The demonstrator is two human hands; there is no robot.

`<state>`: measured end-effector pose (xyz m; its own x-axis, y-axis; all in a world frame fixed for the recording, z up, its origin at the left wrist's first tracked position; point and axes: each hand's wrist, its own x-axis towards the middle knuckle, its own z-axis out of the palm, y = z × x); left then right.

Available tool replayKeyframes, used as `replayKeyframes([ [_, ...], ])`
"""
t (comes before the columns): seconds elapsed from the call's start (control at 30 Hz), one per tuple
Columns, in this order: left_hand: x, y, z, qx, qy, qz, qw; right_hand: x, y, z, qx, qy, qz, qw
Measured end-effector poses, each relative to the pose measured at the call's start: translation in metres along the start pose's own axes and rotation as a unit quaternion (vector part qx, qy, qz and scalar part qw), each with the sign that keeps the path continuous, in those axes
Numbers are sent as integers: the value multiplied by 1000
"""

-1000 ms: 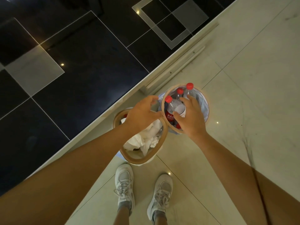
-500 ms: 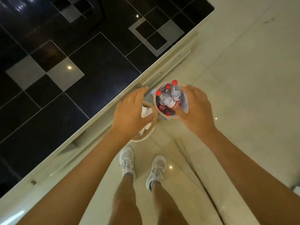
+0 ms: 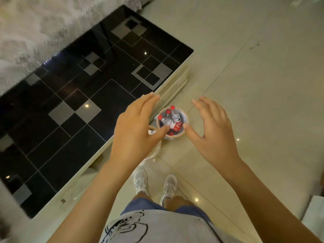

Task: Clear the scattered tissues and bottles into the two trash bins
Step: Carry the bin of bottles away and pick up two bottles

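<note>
Hands have lifted off both bins: left hand (image 3: 135, 130) and right hand (image 3: 212, 130) empty, fingers spread. Round tan-rimmed bin (image 3: 186, 118) holds clear red-capped bottles (image 3: 172, 118).

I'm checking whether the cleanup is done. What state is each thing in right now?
Left hand: open, empty, above the bins.
Right hand: open, empty, fingers spread.
Bottle bin: upright on the floor, holding red-capped bottles.
Tissue bin: mostly hidden behind the left hand; white tissue shows inside.
Black table: no tissues or bottles visible on it.
</note>
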<state>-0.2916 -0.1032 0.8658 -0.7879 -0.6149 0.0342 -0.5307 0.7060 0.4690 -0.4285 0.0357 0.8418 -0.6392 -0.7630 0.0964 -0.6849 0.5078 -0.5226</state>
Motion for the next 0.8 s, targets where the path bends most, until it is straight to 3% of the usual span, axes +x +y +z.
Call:
replayKeyframes([
  [0.23, -11, 58, -39, 13, 21, 47, 999, -44, 3, -81, 46, 93, 50, 993],
  [0.47, -6, 94, -39, 41, -4, 116, 992, -69, 25, -119, 63, 144, 85, 984],
  [0.8, 68, 117, -25, 21, -28, 177, 984, -45, 64, -135, 51, 144, 169, 974],
])
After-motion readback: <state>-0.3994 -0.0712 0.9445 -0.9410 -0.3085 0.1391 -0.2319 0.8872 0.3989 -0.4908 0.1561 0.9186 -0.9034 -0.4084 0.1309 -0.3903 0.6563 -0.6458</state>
